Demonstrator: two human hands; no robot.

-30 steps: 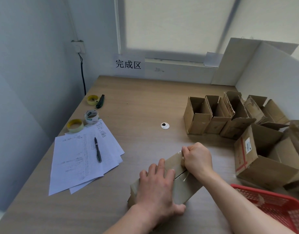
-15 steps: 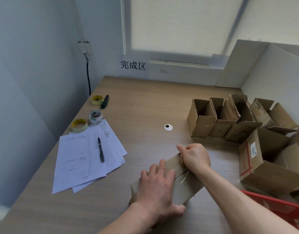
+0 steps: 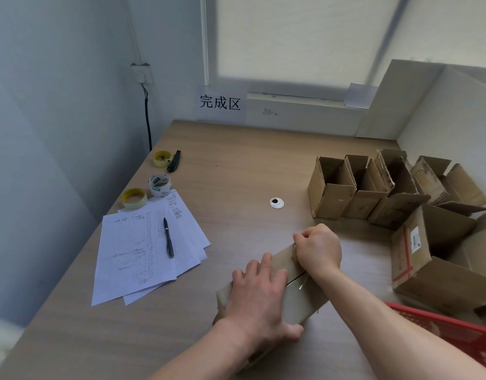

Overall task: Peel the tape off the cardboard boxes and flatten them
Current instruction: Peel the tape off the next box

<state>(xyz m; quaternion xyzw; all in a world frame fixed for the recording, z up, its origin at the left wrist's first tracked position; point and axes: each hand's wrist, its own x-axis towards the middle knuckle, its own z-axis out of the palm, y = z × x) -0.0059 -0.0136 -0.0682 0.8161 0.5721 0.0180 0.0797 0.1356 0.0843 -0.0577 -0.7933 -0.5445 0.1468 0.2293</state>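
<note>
The left hand (image 3: 259, 293) lay flat, fingers spread, pinning the taped box (image 3: 296, 292) on the near tabletop (image 3: 236, 165) while the right hand (image 3: 317, 249) pinched its tape; open boxes (image 3: 373, 187) waited unflattened, so most remained.

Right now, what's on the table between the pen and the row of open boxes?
In the head view, between the pen and the open boxes lies bare table, apart from one small round white disc.
</note>
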